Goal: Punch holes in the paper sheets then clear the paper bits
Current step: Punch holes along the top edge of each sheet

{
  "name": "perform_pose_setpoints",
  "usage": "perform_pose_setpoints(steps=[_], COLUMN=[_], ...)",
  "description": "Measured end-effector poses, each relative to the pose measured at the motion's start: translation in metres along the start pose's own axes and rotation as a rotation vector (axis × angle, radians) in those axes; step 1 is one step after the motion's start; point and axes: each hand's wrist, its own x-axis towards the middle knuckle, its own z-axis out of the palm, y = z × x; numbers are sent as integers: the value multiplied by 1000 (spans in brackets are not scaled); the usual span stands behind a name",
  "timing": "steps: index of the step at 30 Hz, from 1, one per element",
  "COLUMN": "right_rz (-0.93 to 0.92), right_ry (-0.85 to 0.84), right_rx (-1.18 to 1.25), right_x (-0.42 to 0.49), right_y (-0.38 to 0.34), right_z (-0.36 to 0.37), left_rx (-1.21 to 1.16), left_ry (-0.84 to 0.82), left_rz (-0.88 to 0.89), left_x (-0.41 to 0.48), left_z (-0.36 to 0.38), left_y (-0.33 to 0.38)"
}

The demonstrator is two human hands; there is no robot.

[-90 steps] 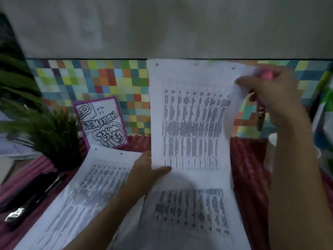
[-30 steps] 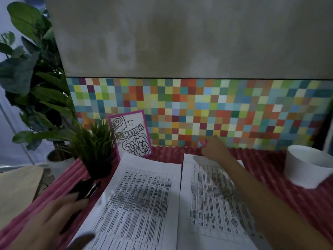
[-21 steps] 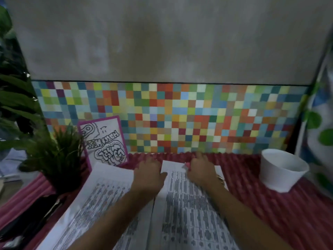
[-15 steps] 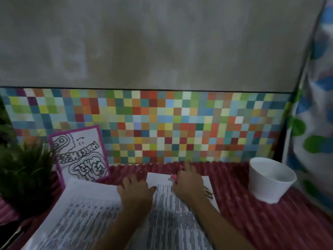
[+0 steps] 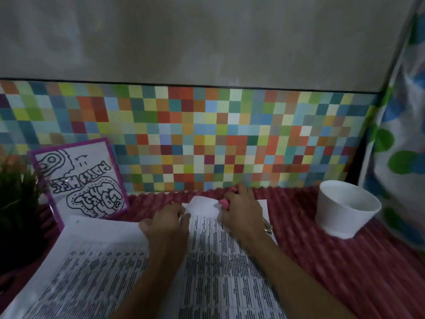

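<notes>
**Punching step, head view.** The right-hand sheet [image 5: 230, 268] lies on the ribbed red cloth [image 5: 345, 272], its far edge raised slightly. That edge is pinched at its left corner by the left hand [image 5: 164, 226], fingers curled on the paper. A pink punch [image 5: 224, 203] is gripped in the right hand [image 5: 243, 215] at the same edge — the tool is largely hidden, so its seating cannot be confirmed. A left-hand sheet [image 5: 96, 261] lies just beside. A white cup [image 5: 345, 210] stands well apart to the right; a framed card [image 5: 79, 180] and potted plant [image 5: 16, 203] stand to the left. Risks: a torn or misplaced hole if the lifted edge buckles — and bits lost among the cloth's ribs, where clearing would be hard.
</notes>
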Motion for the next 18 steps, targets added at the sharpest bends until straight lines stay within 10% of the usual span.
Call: perform_pose_setpoints(steps=[6,13,18], right_rz=[-53,326,187], right_ry=[140,190,222], right_rx=[324,1830,1987], right_x=[21,80,85], right_y=[-7,-53,-65], right_z=[-45,-88,-60], left_rx=[-355,-573,-535], left_ry=[-28,-125,-144], left_rz=[-162,-331,-331], left_x=[5,7,10], left_z=[-10,-9,-16], left_y=[8,2,12])
